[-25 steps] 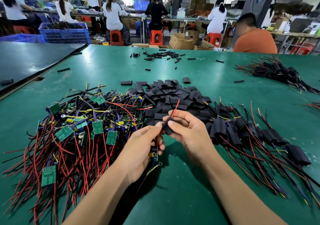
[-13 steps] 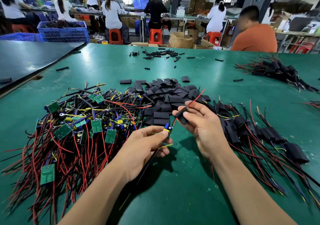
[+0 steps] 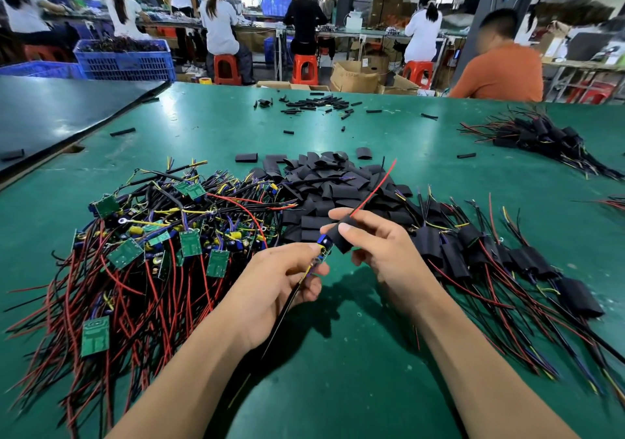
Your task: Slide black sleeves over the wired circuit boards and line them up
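My left hand (image 3: 275, 284) pinches a wired circuit board (image 3: 324, 252) by its lower end, black wires trailing down past the wrist. My right hand (image 3: 378, 249) grips a black sleeve (image 3: 342, 237) that covers the board's upper end; a red wire (image 3: 373, 190) sticks up out of the sleeve. A pile of bare green boards with red and black wires (image 3: 142, 252) lies at the left. Loose black sleeves (image 3: 324, 184) are heaped in the middle. Sleeved boards (image 3: 490, 256) lie in a row at the right.
The green table (image 3: 338, 388) carries another bundle of sleeved boards (image 3: 541, 137) at the far right and scattered thin black tube pieces (image 3: 318, 103) at the back. A dark table (image 3: 50, 113) adjoins at the left. A person in orange (image 3: 500, 66) sits beyond the far edge.
The sleeve has slid down along the red wire and now reaches the board's upper end. Both hands have shifted slightly right and apart, the red wire sticking out farther above the sleeve.
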Motion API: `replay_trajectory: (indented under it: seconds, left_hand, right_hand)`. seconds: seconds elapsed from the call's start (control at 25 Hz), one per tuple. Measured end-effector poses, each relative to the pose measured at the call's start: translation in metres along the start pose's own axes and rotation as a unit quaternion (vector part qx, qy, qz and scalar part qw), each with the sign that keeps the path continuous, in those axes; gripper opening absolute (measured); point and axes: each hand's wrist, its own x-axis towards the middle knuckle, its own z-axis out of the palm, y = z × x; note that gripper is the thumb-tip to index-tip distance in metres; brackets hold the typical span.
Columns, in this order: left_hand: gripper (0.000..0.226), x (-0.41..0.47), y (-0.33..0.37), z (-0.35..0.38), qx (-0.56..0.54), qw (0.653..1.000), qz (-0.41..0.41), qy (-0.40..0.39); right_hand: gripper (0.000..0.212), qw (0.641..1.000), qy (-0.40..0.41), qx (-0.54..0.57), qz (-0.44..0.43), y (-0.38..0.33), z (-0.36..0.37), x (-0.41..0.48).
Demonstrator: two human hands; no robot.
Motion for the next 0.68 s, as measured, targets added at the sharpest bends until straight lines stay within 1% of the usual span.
replay_trajectory:
  seconds: [0.08,0.16,0.24,0.32,0.4,0.48,0.56,0.68]
  left_hand:
    - [0.013,-0.0016,0.0025,0.0007,-0.028,0.999,-0.028,-0.020]
    - [0.016,-0.0013,0.0034,-0.0013,-0.040,0.998,-0.036,-0.031]
    - [0.017,-0.0014,0.0028,-0.0025,-0.023,0.998,-0.026,-0.044]
    - [0.010,-0.0025,0.0023,-0.0012,-0.002,0.998,-0.008,-0.055]
    - [0.016,-0.0029,0.0020,-0.0012,0.002,0.998,0.000,-0.055]
    - [0.015,-0.0019,0.0019,-0.0022,-0.011,0.999,-0.001,-0.049]
    - [0.012,-0.0021,0.0025,-0.0029,-0.026,0.999,-0.007,-0.043]
    - [0.024,-0.0030,0.0024,-0.0010,-0.026,0.999,-0.001,-0.028]
  right_hand:
    - [0.021,0.999,-0.023,0.021,0.000,0.0000,-0.0039,0.0001]
    - [0.023,0.999,-0.025,0.043,0.011,-0.0001,-0.0047,0.0010]
    - [0.024,0.996,-0.022,0.078,0.026,0.0002,-0.0026,0.0011]
    - [0.024,0.991,-0.023,0.124,0.039,-0.0006,0.0003,0.0002]
    - [0.023,0.985,-0.039,0.161,0.041,-0.0026,0.0022,-0.0014]
    - [0.026,0.979,-0.066,0.190,0.038,-0.0041,0.0014,-0.0030]
    - [0.030,0.977,-0.079,0.195,0.038,-0.0044,-0.0004,-0.0031]
    - [0.028,0.985,-0.053,0.161,0.022,-0.0022,-0.0011,-0.0005]
